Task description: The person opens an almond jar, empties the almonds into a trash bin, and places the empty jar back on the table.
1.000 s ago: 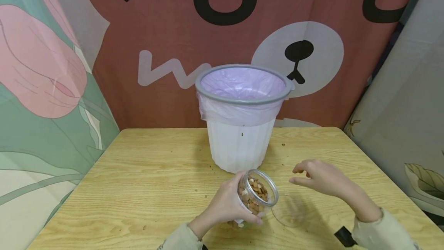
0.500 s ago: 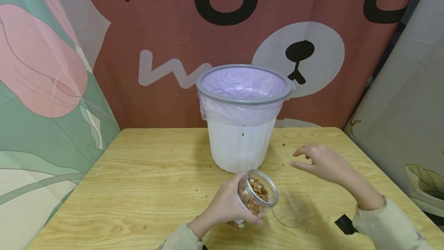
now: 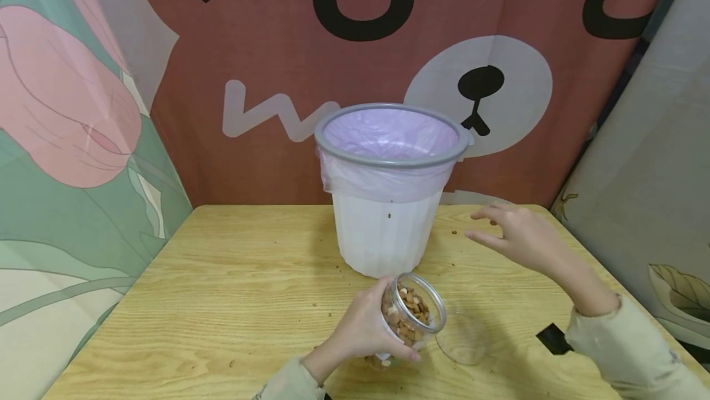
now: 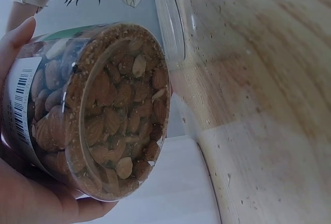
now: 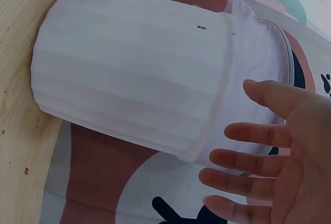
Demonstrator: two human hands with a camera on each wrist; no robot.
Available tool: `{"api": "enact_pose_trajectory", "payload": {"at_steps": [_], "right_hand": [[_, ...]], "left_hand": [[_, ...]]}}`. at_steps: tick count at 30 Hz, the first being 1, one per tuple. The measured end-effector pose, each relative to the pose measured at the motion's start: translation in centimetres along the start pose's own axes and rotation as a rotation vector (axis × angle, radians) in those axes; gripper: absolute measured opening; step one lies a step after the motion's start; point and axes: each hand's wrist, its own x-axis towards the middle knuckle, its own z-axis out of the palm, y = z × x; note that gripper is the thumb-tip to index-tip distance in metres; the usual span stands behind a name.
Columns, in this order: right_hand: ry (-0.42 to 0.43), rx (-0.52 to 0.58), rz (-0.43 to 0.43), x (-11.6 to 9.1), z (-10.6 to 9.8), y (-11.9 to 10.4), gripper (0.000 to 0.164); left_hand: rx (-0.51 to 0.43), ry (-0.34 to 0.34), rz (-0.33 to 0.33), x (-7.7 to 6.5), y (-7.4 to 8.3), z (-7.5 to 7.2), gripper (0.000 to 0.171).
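- While its fingers curl round the jar (image 3: 403,331), the left hand (image 3: 360,320) is on the near side of the bin (image 3: 383,233).
- The bin stands upright on the table (image 3: 244,289), a purple liner (image 3: 383,179) over its top.
- The jar, tilted, holds almonds (image 3: 412,302) just before the bin.
- A clear lid (image 3: 461,339) lies before the bin, towards its right.
- Right of the bin, the right hand (image 3: 521,238) hangs in the air, fingers spread.

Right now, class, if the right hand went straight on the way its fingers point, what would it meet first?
Most likely the white bin: in the head view, the right hand points toward its side. Depth is unclear, so the fingers might pass in front of it.
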Motion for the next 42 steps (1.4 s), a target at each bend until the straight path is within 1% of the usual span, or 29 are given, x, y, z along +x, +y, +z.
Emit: {"api": "enact_pose_trajectory", "payload": {"at_steps": [5, 13, 16, 21, 23, 26, 30, 33, 38, 42], "right_hand": [[0.041, -0.029, 0.03, 0.4, -0.6, 0.1, 0.034], [0.086, -0.001, 0.071, 1.4, -1.7, 0.3, 0.04], [0.11, 0.008, 0.089, 1.9, -1.8, 0.5, 0.042], [0.145, 0.028, 0.081, 2.6, -1.9, 0.9, 0.046], [0.15, 0.034, 0.073, 2.9, -2.0, 0.9, 0.047], [0.145, 0.034, 0.09, 3.3, -2.2, 1.0, 0.048], [0.138, 0.025, 0.103, 4.0, -2.3, 1.1, 0.047], [0.139, 0.025, 0.1, 4.5, -2.5, 1.0, 0.048], [0.151, 0.017, 0.091, 5.3, -2.9, 0.8, 0.05], [0.143, 0.013, 0.091, 5.8, -3.0, 1.0, 0.051]], "left_hand": [[0.002, 0.0, 0.0, 0.0, 0.0, 0.0, 0.098], [0.02, 0.006, -0.032, -0.1, 0.2, -0.2, 0.099], [0.018, 0.005, -0.029, 0.0, 0.2, -0.1, 0.099], [0.008, 0.004, -0.026, 0.1, 0.1, 0.0, 0.099], [0.012, 0.005, -0.029, 0.0, 0.1, 0.0, 0.099], [0.015, 0.005, -0.029, 0.0, 0.2, 0.0, 0.099], [0.015, 0.002, -0.01, 0.0, 0.2, 0.0, 0.099], [0.017, 0.0, 0.002, 0.0, 0.1, 0.0, 0.098], [0.025, -0.003, 0.002, 0.0, 0.2, 0.0, 0.099], [0.026, -0.007, 0.001, 0.0, 0.2, 0.0, 0.098]]}}
